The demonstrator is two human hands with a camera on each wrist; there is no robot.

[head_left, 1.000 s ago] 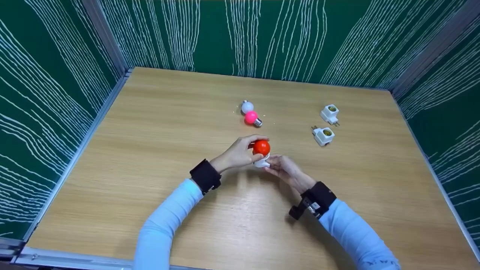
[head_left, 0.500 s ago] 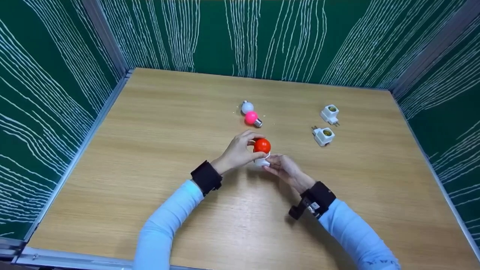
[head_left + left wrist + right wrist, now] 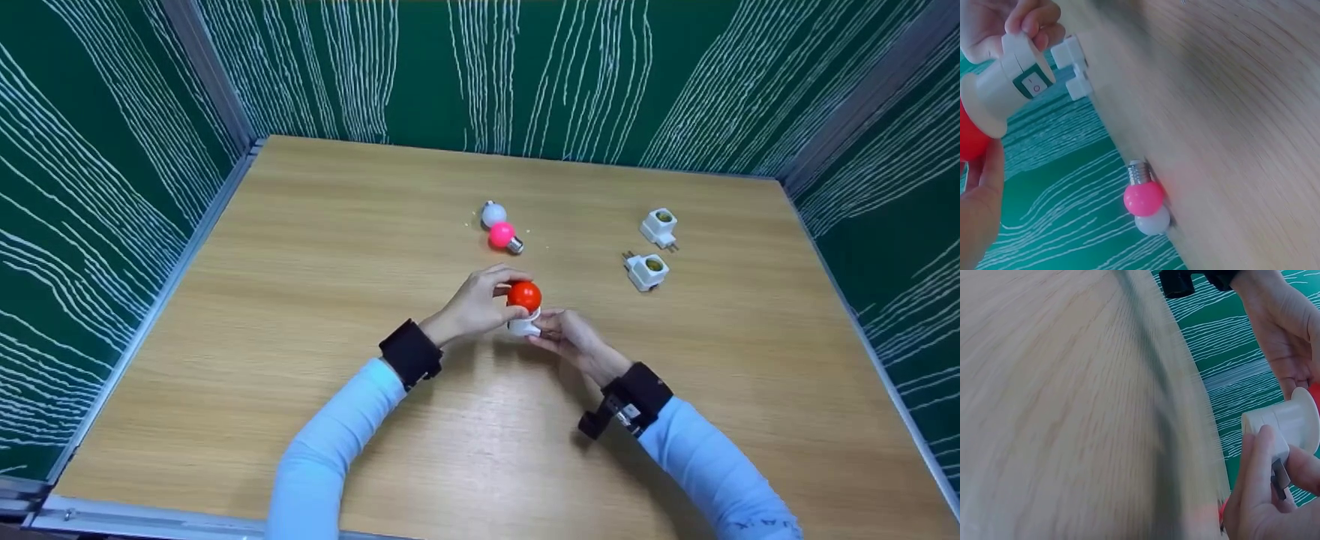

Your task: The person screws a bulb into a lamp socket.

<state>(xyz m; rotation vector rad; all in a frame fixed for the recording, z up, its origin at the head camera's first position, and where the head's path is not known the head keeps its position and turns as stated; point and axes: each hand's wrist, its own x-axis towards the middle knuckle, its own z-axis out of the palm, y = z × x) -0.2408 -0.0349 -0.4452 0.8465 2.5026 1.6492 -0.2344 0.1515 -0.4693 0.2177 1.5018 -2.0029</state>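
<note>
My left hand (image 3: 476, 304) grips a round red light bulb (image 3: 524, 297), fingers behind it and thumb in front. Directly under the bulb is a white plug-in lamp socket (image 3: 523, 325), which my right hand (image 3: 574, 341) pinches at its plug end. In the left wrist view the socket's flared collar (image 3: 985, 107) meets the red globe, and a rocker switch (image 3: 1033, 83) shows on its side. The right wrist view shows metal plug pins (image 3: 1280, 478) between the right thumb and fingers. The bulb's screw base is hidden. Both hands hold these pieces above the table.
A pink bulb (image 3: 502, 235) with a silver screw base lies against a white bulb (image 3: 493, 214) beyond my hands. To the right lie two white plug-in sockets (image 3: 659, 227), openings up. Green walls (image 3: 427, 75) with white lines enclose the wooden table (image 3: 360, 225) at the back and sides.
The left hand and red bulb rise slightly half a second ago, then sit a little lower now. The left fingers have shifted on the bulb. My right hand stays nearly still with the socket.
</note>
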